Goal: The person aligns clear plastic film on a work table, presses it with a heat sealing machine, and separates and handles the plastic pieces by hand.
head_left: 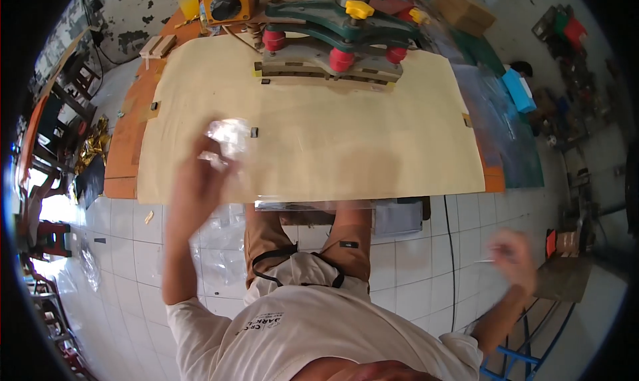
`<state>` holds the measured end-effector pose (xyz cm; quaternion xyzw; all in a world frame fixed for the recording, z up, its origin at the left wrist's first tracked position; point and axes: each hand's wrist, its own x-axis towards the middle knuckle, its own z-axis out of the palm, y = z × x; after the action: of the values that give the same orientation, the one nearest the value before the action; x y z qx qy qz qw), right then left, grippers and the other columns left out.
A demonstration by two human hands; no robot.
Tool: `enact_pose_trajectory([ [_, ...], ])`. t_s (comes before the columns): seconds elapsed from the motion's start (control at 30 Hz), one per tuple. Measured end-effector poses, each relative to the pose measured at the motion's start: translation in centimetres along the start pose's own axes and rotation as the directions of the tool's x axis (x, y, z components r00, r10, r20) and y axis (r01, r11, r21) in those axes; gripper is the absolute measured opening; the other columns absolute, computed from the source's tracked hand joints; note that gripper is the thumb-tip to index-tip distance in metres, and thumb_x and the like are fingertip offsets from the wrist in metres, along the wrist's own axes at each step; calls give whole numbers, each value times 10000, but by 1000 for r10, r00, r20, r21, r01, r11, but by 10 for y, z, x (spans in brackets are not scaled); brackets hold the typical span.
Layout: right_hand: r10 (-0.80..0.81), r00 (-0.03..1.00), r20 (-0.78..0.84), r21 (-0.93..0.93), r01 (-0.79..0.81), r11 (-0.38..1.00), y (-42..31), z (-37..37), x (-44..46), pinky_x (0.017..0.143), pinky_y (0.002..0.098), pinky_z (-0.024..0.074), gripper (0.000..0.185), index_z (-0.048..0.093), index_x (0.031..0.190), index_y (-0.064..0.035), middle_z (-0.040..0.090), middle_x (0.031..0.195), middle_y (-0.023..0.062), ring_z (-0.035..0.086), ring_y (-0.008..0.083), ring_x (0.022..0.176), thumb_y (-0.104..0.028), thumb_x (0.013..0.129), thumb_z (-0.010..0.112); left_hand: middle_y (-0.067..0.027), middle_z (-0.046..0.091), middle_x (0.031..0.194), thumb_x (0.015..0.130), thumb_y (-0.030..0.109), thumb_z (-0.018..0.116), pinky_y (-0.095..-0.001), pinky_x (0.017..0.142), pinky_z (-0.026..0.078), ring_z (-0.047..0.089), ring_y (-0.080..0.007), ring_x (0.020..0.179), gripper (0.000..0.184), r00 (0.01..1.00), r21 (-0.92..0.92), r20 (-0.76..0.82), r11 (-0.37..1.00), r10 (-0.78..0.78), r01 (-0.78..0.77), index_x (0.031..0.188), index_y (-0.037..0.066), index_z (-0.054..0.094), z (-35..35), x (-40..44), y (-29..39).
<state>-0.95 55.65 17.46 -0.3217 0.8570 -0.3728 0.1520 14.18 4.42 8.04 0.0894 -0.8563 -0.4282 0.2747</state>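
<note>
My left hand (208, 178) is raised over the left part of the cream sheet covering the table. Its fingers are closed on a crumpled piece of clear plastic film (231, 136) that glares in the light. My right hand (514, 256) is out to the right, away from the table and above the floor. It is blurred, with the fingers curled together; a thin pale sliver (484, 261) shows at the fingertips, too small to name. The cream sheet (313, 141) has small dark pieces on it, and a clear plastic strip (313, 205) lies along its front edge.
A green clamp-like frame (309, 18) with yellow knobs and red feet stands at the table's back. An orange box (227, 5) and wooden strips (158, 46) sit back left. A blue box (518, 90) lies right. A black cable (451, 268) crosses the tiled floor.
</note>
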Motion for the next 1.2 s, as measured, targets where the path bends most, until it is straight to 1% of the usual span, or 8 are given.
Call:
enact_pose_trajectory([
  [0.03, -7, 970, 241, 77, -12, 997, -19, 28, 30, 572, 251, 451, 106, 615, 917, -27, 585, 806, 45, 544, 99, 688, -19, 812, 624, -149, 604, 996, 800, 70, 763, -264, 575, 455, 616, -169, 671, 651, 953, 140, 230, 976, -198, 169, 1382, 51, 470, 14, -1, 13],
  [0.17, -89, 940, 330, 415, -60, 908, -73, 147, 93, 569, 245, 465, 99, 592, 947, -14, 603, 752, 22, 565, 80, 650, -77, 880, 630, -128, 543, 1109, 625, 425, 874, -402, 706, 541, 635, -317, 885, 866, 796, -149, 532, 957, 289, -248, 1368, 157, 519, 75, -20, 65],
  [0.23, -16, 905, 425, 510, -225, 830, -84, 177, 107, 606, 245, 482, 106, 589, 966, -17, 613, 778, 28, 586, 79, 696, -82, 893, 628, -134, 544, 1105, 633, 422, 871, -400, 701, 541, 635, -319, 882, 852, 852, -185, 445, 959, 276, -214, 1355, 136, 520, 83, -35, 68],
  [0.4, -553, 822, 133, 601, 377, 705, -89, 213, 143, 653, 228, 496, 360, 607, 1064, -15, 627, 905, 51, 603, 66, 746, -248, 850, 779, -116, 588, 970, 823, 161, 736, -377, 715, 481, 598, -305, 847, 296, 963, -199, 246, 978, 110, -61, 1071, 41, 626, 60, -68, 48],
  [0.67, -607, 296, 737, 541, 279, 793, -63, 201, 215, 562, 232, 486, 971, 485, 1397, -31, 365, 1538, 131, 581, 122, 669, -518, 647, 864, -102, 596, 938, 853, -18, 633, -362, 695, 461, 582, -288, 790, 103, 855, -424, 360, 882, 374, -207, 951, 10, 642, 43, -78, 22],
  [0.83, -568, 216, 794, 508, 276, 816, -42, 200, 197, 552, 263, 456, 961, 490, 1388, -7, 662, 1002, 125, 550, 141, 645, -523, 665, 854, -50, 619, 979, 847, 13, 651, -346, 685, 487, 605, -248, 792, 106, 783, -617, 371, 763, 499, -193, 941, 58, 666, 59, -63, 24],
  [1.07, -629, 622, 467, 812, -21, 583, 26, 208, 157, 583, 286, 445, 633, 580, 1290, 9, 647, 774, 58, 547, 125, 638, -395, 839, 764, -7, 612, 1049, 702, 93, 671, -314, 672, 451, 544, -184, 735, 212, 797, -48, 370, 866, 478, -498, 905, 147, 698, 88, -52, 53],
  [1.2, -479, 550, 684, 452, 196, 870, -2, 186, 145, 627, 304, 478, 310, 706, 1115, -29, 731, 922, 78, 642, 169, 723, -264, 914, 695, -9, 604, 1112, 696, 105, 674, -331, 749, 477, 578, -205, 826, 228, 750, -32, 416, 833, 514, -553, 915, 152, 714, 91, -44, 60],
])
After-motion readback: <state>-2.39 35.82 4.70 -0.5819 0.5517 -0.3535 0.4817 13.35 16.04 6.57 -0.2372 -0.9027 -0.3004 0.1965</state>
